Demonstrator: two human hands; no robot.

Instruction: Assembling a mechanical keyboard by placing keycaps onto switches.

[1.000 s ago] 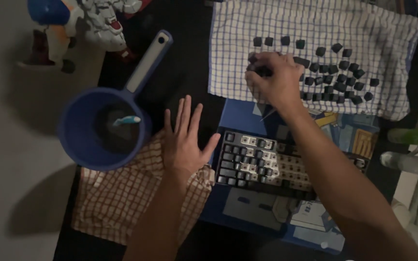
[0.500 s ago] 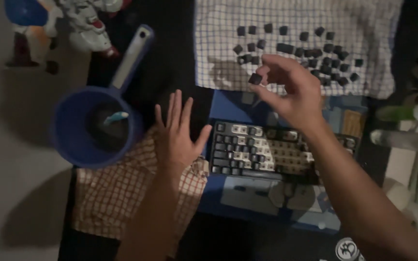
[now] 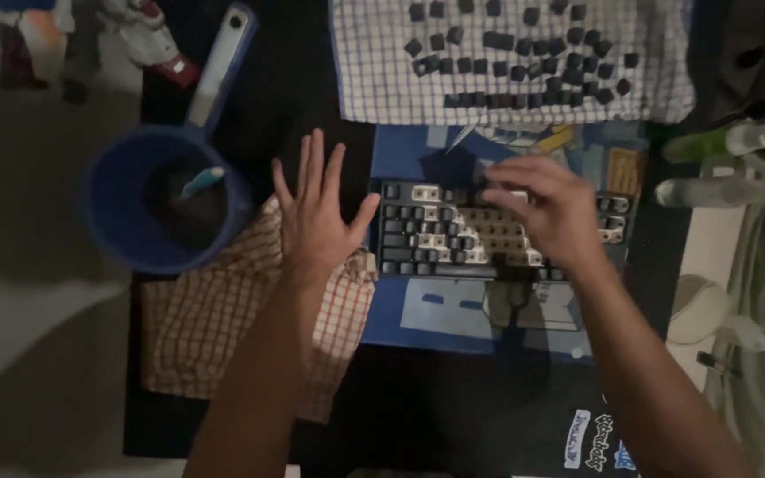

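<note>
My left hand lies flat with fingers spread on a red-checked cloth, just left of a small keyboard. Many of the keyboard's switches are bare and some dark and white caps are on. My right hand hovers over the keyboard's upper middle, fingers bunched and pointing down at the bare rows. The dark keycap it carries is hidden under the fingertips. Several loose dark keycaps lie on a blue-checked cloth beyond the keyboard.
A blue long-handled pot with a small brush in it stands left of my left hand. Toy robot figures stand at the far left. The keyboard rests on a blue printed mat. Bottles stand at the right.
My right hand lifted a dark keycap off the blue-checked cloth and brought it toward me, down onto the keyboard. My left hand stayed flat on the red-checked cloth.
</note>
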